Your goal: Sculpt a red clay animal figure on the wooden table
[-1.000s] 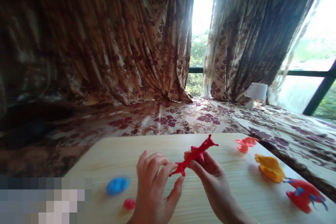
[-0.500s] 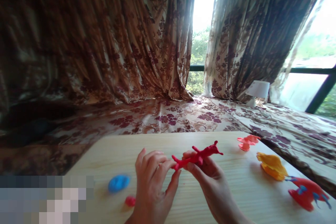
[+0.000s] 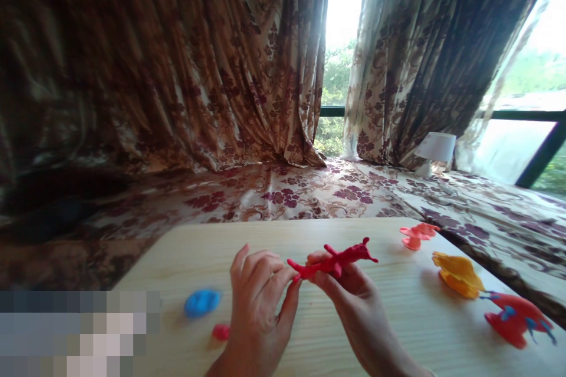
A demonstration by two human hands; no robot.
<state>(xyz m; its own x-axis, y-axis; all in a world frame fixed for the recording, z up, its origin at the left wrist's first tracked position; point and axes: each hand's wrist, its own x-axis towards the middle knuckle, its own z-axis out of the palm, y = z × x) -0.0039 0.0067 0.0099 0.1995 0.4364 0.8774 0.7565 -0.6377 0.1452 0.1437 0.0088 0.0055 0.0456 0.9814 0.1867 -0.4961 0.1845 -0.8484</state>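
A red clay figure (image 3: 349,255) with thin limbs and small points at its right end is held above the table, lying lengthwise from left to right. My right hand (image 3: 354,294) grips its middle between thumb and fingers. The thumb and index finger of my left hand (image 3: 263,294) pinch one limb at the figure's left end; the other left limb sticks out over the fingertips. Left of my left hand, a small red clay lump (image 3: 220,331) and a flattened blue clay piece (image 3: 201,303) lie on the table.
The pale wooden table (image 3: 194,247) carries a coral clay model (image 3: 418,234), a yellow one (image 3: 458,274) and a red one with blue parts (image 3: 518,317) along its right side. Behind are a patterned cloth (image 3: 287,197), curtains (image 3: 247,70) and a white lamp (image 3: 435,147).
My left thumb and finger have closed onto the figure's lower left limb, which now points down between them. My right hand keeps its hold, nearly unmoved.
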